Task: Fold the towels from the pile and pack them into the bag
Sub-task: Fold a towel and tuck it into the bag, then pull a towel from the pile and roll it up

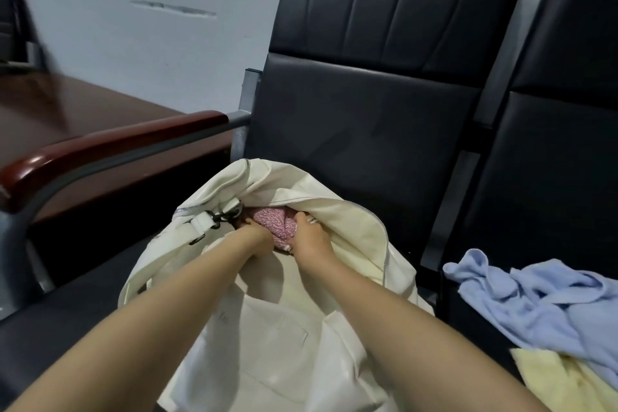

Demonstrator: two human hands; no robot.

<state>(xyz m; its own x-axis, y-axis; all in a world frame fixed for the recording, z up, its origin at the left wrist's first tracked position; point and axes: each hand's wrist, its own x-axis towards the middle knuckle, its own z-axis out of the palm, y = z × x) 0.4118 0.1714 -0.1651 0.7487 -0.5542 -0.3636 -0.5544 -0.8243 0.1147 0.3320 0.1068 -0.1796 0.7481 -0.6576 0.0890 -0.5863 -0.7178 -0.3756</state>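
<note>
Head view: a person leans over a row of black seats (368, 117).
Bag: cream bag (277, 361) lying on the left seat, zip mouth gaping away from the person.
Pink towel: pink towel (274, 222) sits just inside the bag's mouth, partly hidden by the flap.
Left hand: left hand (259, 239) grips the pink towel's left edge, fingers curled in.
Right hand: right hand (311, 239) grips its right edge, thumb on top; the hands are close together.
Pile: crumpled blue towel (535, 298) lies over a yellow towel (561, 385) on the right seat.
Surroundings: wooden armrest (100, 150), brown table (73, 110) at left.
</note>
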